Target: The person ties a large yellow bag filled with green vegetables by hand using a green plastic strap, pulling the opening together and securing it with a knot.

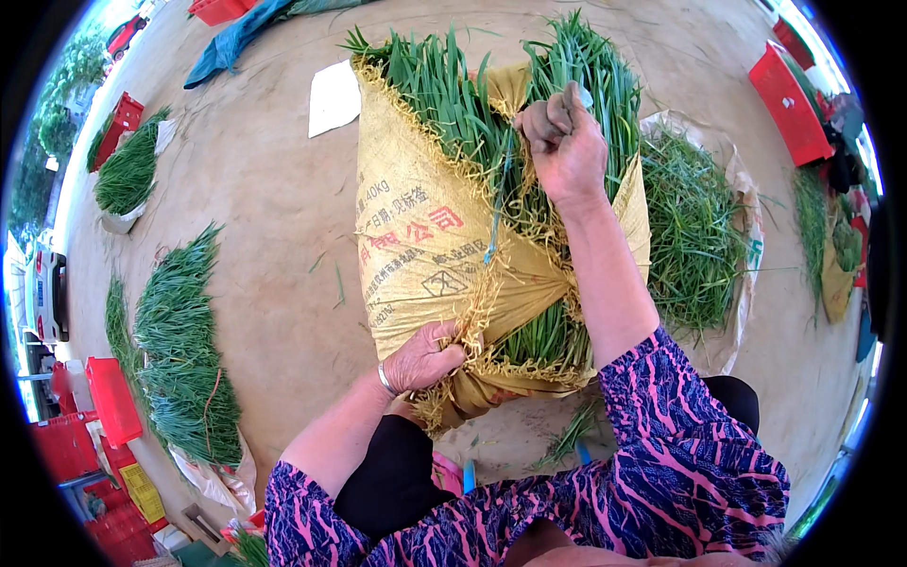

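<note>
Left hand (425, 357): closes thumb and fingers on gathered, frayed edge of yellow woven sack (406, 227). Right hand (562, 137): curls into a fist above far part of sack.

Sack location: centre of view, directly before the body, with green leaf bundles (444, 94) protruding at far end and more leaves exposed near the closer edge.

Surroundings: white sheet (333, 99) just beside sack's far left side; loose leaf heap (685, 227) close by on the right, on pale sacking; long leaf pile (189, 350) well apart on the left; red crate (789, 104) at far right; red bin (113, 402) at lower left; blue cloth (227, 47) towards the top. In the way: black-clad knee (397, 472) under left forearm, close against near end of sack.

Pose: left forearm short and angled inward, wrist banded; right forearm extended forward over sack's right side, palm side partly visible.

Hard to make out: blue twine (492, 231) running towards the fist, cannot tell whether pinched there; small pale patch at right knuckles, unidentifiable. Hidden: leaves beneath right forearm. Cut off: items along dark circular rim.
</note>
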Demonstrator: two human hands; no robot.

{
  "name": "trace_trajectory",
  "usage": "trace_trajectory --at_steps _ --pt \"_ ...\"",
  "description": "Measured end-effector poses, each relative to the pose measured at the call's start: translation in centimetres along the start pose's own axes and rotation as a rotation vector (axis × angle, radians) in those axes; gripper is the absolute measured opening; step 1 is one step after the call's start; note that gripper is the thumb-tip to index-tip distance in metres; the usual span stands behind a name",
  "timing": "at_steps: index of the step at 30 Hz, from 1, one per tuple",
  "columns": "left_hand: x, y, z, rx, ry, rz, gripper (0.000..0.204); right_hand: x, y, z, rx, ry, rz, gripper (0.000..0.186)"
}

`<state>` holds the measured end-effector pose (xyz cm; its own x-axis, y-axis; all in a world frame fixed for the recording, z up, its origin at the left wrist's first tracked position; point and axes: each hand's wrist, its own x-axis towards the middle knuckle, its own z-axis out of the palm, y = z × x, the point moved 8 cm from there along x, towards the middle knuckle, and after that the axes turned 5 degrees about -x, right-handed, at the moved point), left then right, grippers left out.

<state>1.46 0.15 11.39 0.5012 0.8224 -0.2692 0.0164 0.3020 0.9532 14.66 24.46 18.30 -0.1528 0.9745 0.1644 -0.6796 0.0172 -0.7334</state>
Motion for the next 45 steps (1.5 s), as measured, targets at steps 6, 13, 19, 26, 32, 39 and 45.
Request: trace_trajectory --at_steps 6,13,19,26,32,39,45 --pt "-1.7 -0.1 2.1 -0.004 -0.314 -0.149 0.026 -4.5 -3.2 0.5 0.077 -0.068 -0.104 0.049" --pt "3.3 11.7 -6.2 0.035 0.327 0.075 0.020 -5.7 -3.0 -0.3 0.059 -0.095 -0.109 0.049" --pt "13.9 18.2 -4.1 0.805 0.377 0.696 0.025 -5.7 -2.6 -0.3 0.121 -0.051 -0.034 0.048" --pt "14.4 13.3 -4.6 0.897 0.432 0.615 0.054 -3.4 -1.7 -4.5 0.436 0.126 0.064 0.046" --pt "12.6 12.1 -6.7 0.851 0.385 0.525 0.036 -1.8 0.4 -4.9 0.545 0.147 0.145 0.046" --pt "6.3 11.1 -6.6 0.639 0.683 0.330 0.021 -1.1 1.2 -6.9 0.508 0.211 0.145 0.045" --pt "6.6 5.3 -4.4 -0.039 0.501 -0.080 0.025 -0.7 1.6 -6.4 0.503 0.198 0.152 0.045"
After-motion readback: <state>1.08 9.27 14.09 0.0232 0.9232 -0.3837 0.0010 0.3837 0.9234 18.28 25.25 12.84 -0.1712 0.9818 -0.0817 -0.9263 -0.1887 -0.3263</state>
